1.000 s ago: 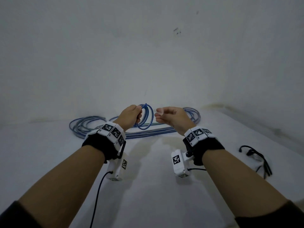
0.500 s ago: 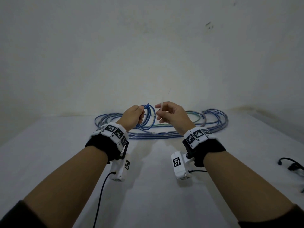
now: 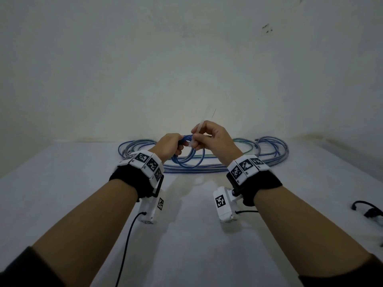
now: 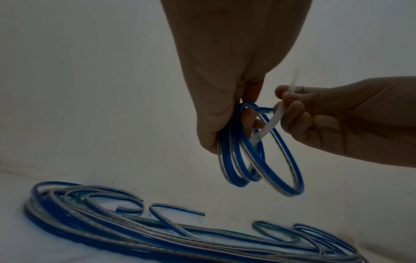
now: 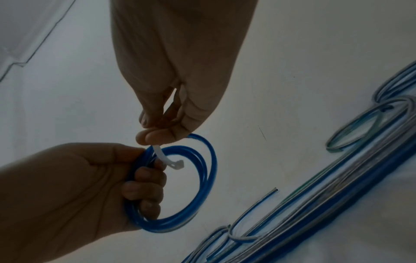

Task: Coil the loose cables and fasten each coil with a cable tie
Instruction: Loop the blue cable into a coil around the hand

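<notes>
Dim, flat, bluish light; soft shadows, grainy, edges bowed.

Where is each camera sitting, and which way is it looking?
Head: on the person's head, looking forward and down at the table; both forearms and hands show.
Left wrist: under the left hand, looking along it at the blue coil; the right hand shows too.
Right wrist: under the right hand, looking at the white cable tie.
Shared: both wrist views show the loose cables.
</notes>
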